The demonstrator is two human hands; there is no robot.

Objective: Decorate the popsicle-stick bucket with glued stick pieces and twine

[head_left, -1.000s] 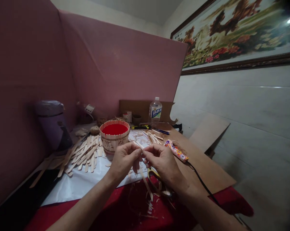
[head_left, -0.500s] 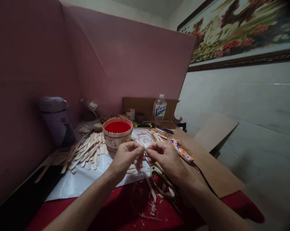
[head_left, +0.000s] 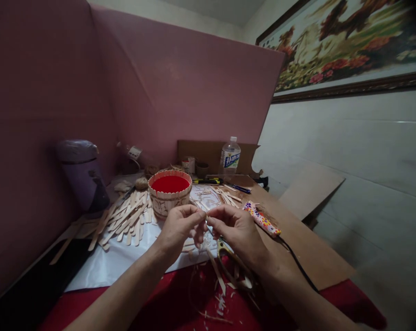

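Fingertips (head_left: pixel 201 215) of left hand (head_left: pixel 180 227) closed in a pinch, almost meeting the likewise pinched right hand (head_left: pixel 237 228); between both, a tiny piece (head_left: pixel 208 218), too small to identify. At 5 o'clock, partly behind right hand, gold-handled scissors (head_left: pixel 223 250) over red-clothed tabletop (head_left: pixel 169 301). At 10 o'clock, near, scallop-rimmed craft-stick basket (head_left: pixel 169 204), red inside. At 3 o'clock, flower-patterned corded tool (head_left: pixel 263 220) on brown board (head_left: pixel 314 257). At 9 o'clock, heaped craft sticks (head_left: pixel 127 218) on white sheet (head_left: pixel 95 266). At 12 o'clock, yellow-and-black box cutter (head_left: pixel 208 181); at 1 o'clock, farther out, clear labelled bottle (head_left: pixel 230 158).
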